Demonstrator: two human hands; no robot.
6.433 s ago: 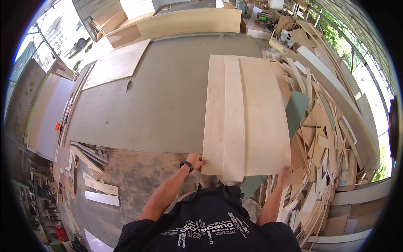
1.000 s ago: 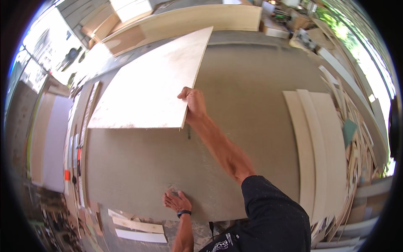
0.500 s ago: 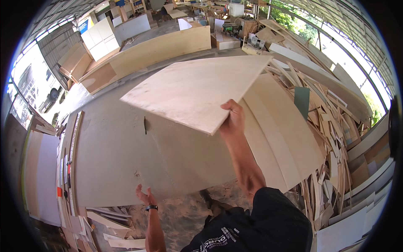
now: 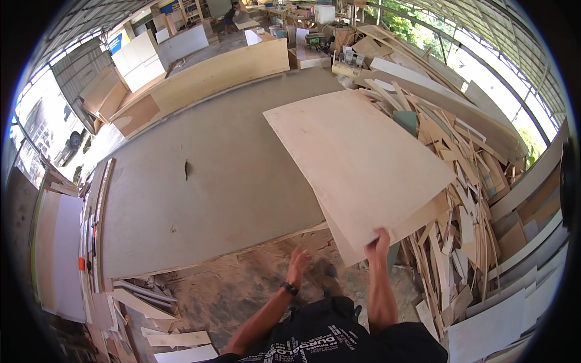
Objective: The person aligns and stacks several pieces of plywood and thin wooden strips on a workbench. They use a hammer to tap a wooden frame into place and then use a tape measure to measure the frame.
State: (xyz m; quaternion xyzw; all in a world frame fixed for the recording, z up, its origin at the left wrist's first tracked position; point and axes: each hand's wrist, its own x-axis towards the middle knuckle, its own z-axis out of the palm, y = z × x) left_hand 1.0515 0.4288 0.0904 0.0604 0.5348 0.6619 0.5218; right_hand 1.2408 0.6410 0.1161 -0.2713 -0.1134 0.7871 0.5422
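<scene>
A pale plywood sheet [image 4: 357, 157] lies at the right side of a large grey tabletop [image 4: 218, 175], overlapping other plywood [image 4: 346, 245] beneath it. My right hand [image 4: 378, 245] grips the upper sheet at its near edge, with the fingers closed over it. Off the table's near edge, my left hand [image 4: 298, 261] hangs in the air with its fingers apart and nothing in them. It wears a dark wristband. A small dark sliver [image 4: 186, 170] rests on the grey surface, left of the sheet.
Wood offcuts [image 4: 466, 199] are heaped along the right. Long strips [image 4: 100, 224] line the table's left side, and scraps [image 4: 175, 339] lie on the dusty floor below. A long plywood panel [image 4: 224, 69] stands behind the table; another person [image 4: 230, 17] is far back.
The plywood sheet has come down from the air onto the right side of the table. My right hand has moved nearer me, still gripping it; my left hand has shifted right.
</scene>
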